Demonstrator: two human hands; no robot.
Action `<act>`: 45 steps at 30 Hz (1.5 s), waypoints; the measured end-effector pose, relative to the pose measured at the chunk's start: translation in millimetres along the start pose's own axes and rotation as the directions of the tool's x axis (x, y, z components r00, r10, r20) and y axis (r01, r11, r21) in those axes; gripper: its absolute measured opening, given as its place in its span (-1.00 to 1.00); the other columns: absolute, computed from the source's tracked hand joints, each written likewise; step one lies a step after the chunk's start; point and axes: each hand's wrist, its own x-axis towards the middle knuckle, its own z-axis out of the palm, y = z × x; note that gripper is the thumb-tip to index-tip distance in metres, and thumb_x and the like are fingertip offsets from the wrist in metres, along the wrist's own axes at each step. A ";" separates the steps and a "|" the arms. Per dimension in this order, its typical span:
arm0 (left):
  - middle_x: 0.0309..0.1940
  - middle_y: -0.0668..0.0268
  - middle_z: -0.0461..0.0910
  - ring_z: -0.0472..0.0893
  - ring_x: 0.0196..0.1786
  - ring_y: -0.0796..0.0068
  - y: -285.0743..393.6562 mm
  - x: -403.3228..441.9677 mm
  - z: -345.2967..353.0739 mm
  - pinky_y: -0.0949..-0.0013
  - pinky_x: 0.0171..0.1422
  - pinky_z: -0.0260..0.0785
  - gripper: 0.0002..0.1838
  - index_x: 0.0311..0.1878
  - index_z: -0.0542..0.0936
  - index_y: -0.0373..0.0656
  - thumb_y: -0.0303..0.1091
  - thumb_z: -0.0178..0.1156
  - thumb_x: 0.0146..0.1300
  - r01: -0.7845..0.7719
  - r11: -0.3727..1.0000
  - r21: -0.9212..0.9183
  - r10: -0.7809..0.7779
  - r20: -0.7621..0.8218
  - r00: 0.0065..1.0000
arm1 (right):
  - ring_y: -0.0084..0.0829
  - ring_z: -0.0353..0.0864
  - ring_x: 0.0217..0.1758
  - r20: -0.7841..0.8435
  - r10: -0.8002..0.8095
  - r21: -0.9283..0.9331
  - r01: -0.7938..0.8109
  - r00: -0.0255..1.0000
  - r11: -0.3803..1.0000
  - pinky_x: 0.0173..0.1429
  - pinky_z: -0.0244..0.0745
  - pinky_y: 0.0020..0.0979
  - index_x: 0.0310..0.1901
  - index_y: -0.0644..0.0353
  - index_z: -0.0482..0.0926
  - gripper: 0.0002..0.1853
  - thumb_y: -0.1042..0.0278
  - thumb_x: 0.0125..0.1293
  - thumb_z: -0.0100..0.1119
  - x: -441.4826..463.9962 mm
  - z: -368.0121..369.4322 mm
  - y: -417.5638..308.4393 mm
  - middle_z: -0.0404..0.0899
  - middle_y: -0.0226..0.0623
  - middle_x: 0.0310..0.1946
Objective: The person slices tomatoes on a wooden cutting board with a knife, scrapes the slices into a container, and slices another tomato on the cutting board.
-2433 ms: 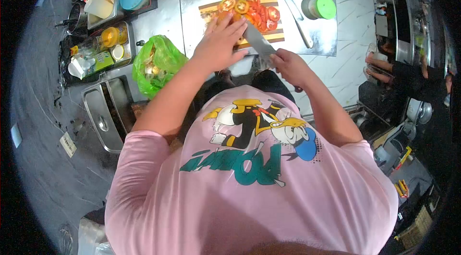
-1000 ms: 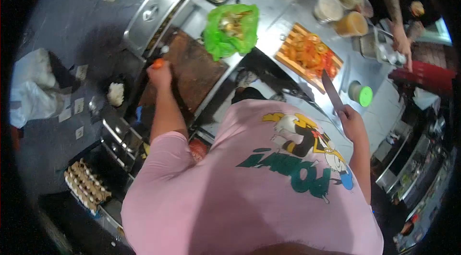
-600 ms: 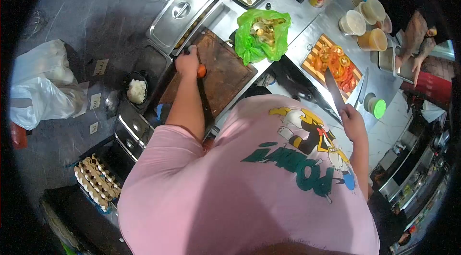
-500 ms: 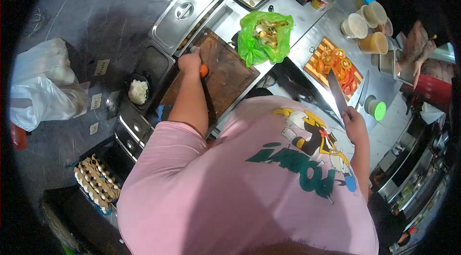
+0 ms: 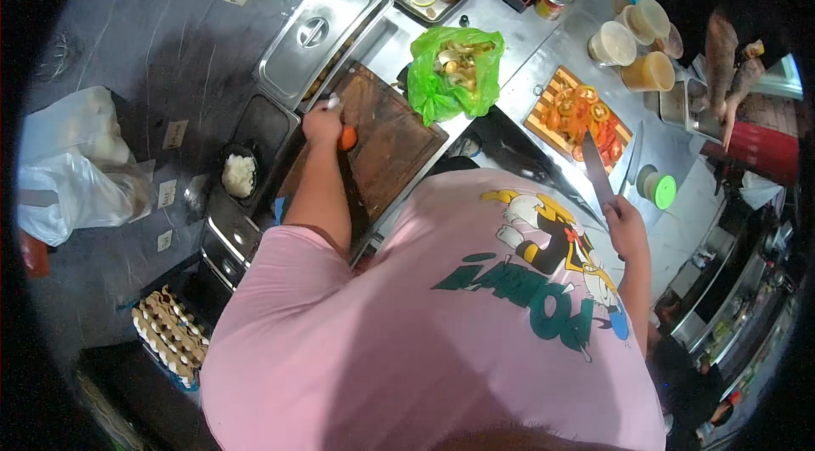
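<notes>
My left hand (image 5: 322,125) is closed over the left edge of a worn brown board (image 5: 392,130). A small white thing (image 5: 334,100) shows at its fingers, too small to name. Right beside that hand, a red-orange tomato (image 5: 348,138) lies on the board. My right hand (image 5: 624,229) grips the handle of a broad knife (image 5: 598,171), its blade pointing up toward the near edge of a striped cutting board (image 5: 536,119). Sliced tomatoes (image 5: 598,111) cover much of that striped board. A second knife (image 5: 633,158) lies on the metal table just right of it.
Between the boards sits a green plastic bag (image 5: 424,98) of scraps. A lidded metal pan (image 5: 318,33) adjoins the brown board. Plastic tubs (image 5: 648,72) and a green-lidded jar (image 5: 662,190) stand at right. A co-worker's arms (image 5: 722,69) reach in at upper right. An egg tray (image 5: 170,334) is lower left.
My left hand has left the sliced tomatoes for the brown board, with a tomato now beside it. My right hand keeps the knife, now farther right. The view has turned, and a co-worker's arms appear.
</notes>
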 end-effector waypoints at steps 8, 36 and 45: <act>-0.06 0.07 0.85 0.82 -0.03 0.16 46.9 -41.8 -37.7 0.15 0.13 0.61 -0.67 0.11 0.82 -0.18 -0.16 0.49 0.44 -0.354 0.929 -0.112 0.370 0.204 0.906 | 0.10 0.77 -0.11 -0.040 0.109 -0.047 -0.111 0.993 0.993 0.03 0.59 0.01 -0.03 0.33 0.68 -0.66 0.14 0.58 0.22 -9.1 -16.2 19.1 0.73 0.23 -0.19; -0.28 0.07 0.73 0.72 -0.24 0.14 140.5 -123.4 43.4 0.14 -0.06 0.56 -0.81 -0.07 0.78 -0.24 -0.33 0.41 0.38 -0.657 0.707 -0.261 0.689 0.047 0.723 | 0.06 0.78 -0.10 -0.007 0.297 0.242 -0.286 0.955 0.927 0.06 0.60 -0.06 0.07 0.32 0.69 -0.65 0.14 0.60 0.26 -43.2 10.0 114.2 0.78 0.12 -0.15; -0.06 -0.07 0.85 0.79 0.01 -0.24 52.8 -29.1 -29.0 -0.09 0.16 0.57 -0.76 -0.14 0.83 -0.25 -0.26 0.34 0.40 -0.010 0.993 0.115 0.014 -0.031 0.999 | -0.23 0.61 -0.31 -0.037 0.074 0.113 -0.069 0.997 0.991 -0.10 0.53 -0.16 0.02 0.31 0.64 -0.72 0.21 0.64 0.19 13.7 -21.0 56.0 0.65 -0.10 -0.36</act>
